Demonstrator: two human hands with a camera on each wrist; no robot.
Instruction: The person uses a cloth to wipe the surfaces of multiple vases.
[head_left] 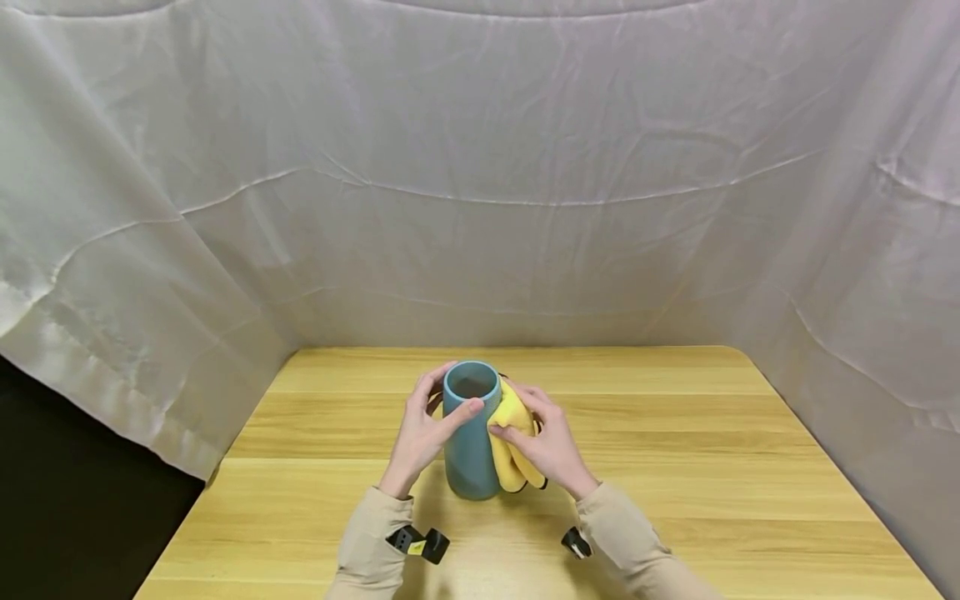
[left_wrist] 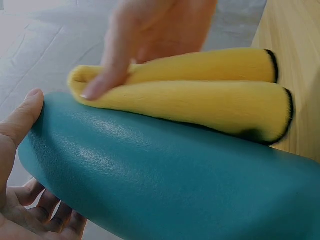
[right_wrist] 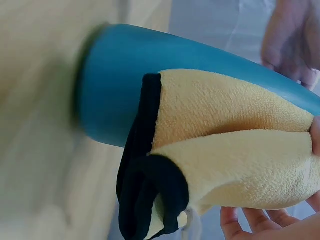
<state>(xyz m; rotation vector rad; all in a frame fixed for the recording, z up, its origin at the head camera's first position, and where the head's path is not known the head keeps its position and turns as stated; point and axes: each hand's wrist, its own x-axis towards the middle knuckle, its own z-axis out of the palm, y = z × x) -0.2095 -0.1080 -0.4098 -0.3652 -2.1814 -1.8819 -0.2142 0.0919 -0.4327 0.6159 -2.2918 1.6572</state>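
Note:
A tall blue-green vase (head_left: pixel 471 462) stands upright on the wooden table, its round mouth facing up. My left hand (head_left: pixel 427 429) grips it near the top, thumb on the near side just under the rim and fingers round the left side. In my right hand (head_left: pixel 551 442) is a folded yellow cloth (head_left: pixel 512 412) with black edging, pinched between thumb and fingers. The cloth (left_wrist: pixel 200 102) lies along the vase's right side in the left wrist view. Its dark-trimmed lower end hangs close to the vase's base in the right wrist view, where the vase (right_wrist: pixel 130 55) widens little.
The light wooden table (head_left: pixel 675 467) stretches out on both sides of the vase. Pale grey curtains (head_left: pixel 525 250) hang behind the table and along its sides. A dark area (head_left: pixel 67 467) shows at the lower left. Small black devices (head_left: pixel 420 543) sit at both wrists.

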